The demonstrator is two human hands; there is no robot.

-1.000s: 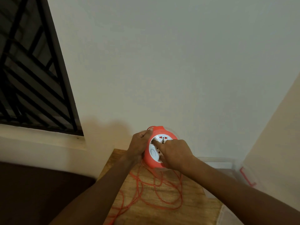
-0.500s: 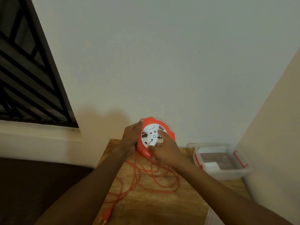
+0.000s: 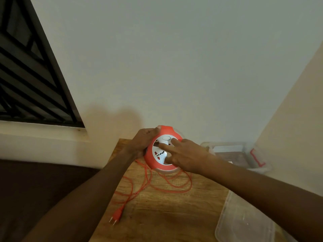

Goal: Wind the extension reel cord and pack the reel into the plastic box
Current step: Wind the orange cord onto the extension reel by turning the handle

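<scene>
Head view, left hand (image 3: pixel 143 143) gripping reel (image 3: pixel 161 151), right hand (image 3: pixel 185 155) fingers straight on its face.

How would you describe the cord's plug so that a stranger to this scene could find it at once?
Start at the wooden table below the white wall. Follow the loose orange cord from the reel toward the table's near left edge. The plug ends it: an orange body with two metal pins, the cord's only solid lump.

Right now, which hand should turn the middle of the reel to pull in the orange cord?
Probably the right hand: its fingers already lie on the white centre of the reel. The left hand grips the reel's orange rim, steadying it, while the cord lies loose on the table.
</scene>
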